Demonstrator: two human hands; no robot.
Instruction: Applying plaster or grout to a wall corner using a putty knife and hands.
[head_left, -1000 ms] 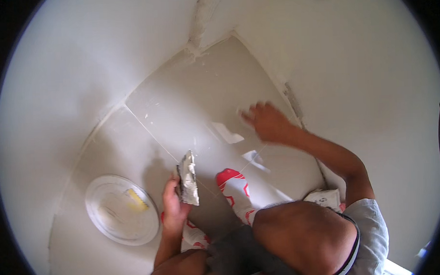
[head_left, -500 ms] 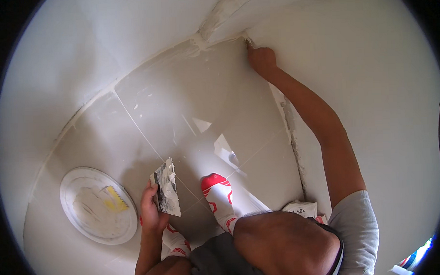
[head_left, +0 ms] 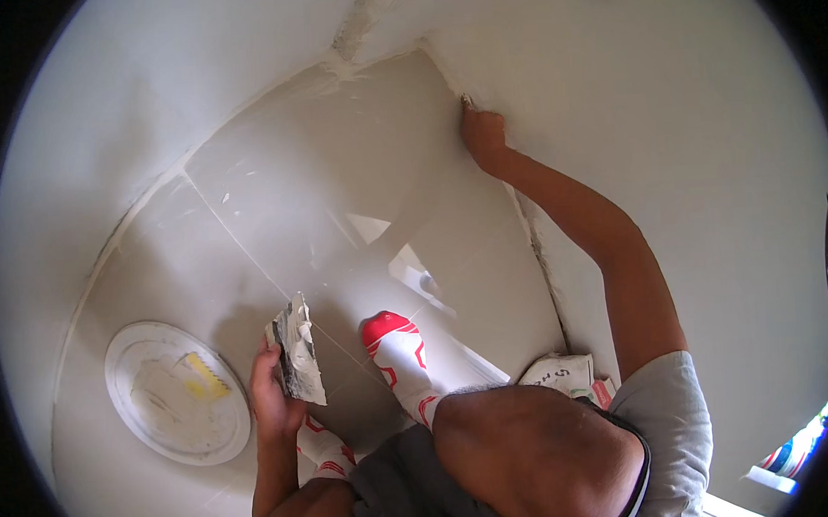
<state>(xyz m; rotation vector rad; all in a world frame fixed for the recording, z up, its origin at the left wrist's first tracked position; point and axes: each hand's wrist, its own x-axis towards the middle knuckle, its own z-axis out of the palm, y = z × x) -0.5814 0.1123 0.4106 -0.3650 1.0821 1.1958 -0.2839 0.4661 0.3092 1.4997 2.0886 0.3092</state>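
Seen from above, a person with bent knees works in the corner of a pale room, with 2 bare hands apart. The left hand (head_left: 275, 400), between 7 and 8 o'clock, grasps a flat board (head_left: 301, 354) held tilted above the floor (head_left: 401, 150), its face thickly smeared with white paste. The right hand (head_left: 485, 139), at 1 o'clock, is curled at the end of an outstretched arm, right beside the seam where the floor meets the right wall (head_left: 713, 212); something small and greyish shows at its fingertips, but I cannot tell whether it is gripped. At 8 o'clock a round white disc (head_left: 118, 387) lies on the floor, smudged in the middle, with a yellow piece (head_left: 206, 375) (flat, along its upper right part) resting on it. A white-and-red sock (head_left: 399, 355) covers the right foot at 6 o'clock; its mate (head_left: 325, 448) is partly hidden at 7. Between 4 and 5 o'clock, a whitish packet (head_left: 559, 372) sits against the right wall, behind the knee.
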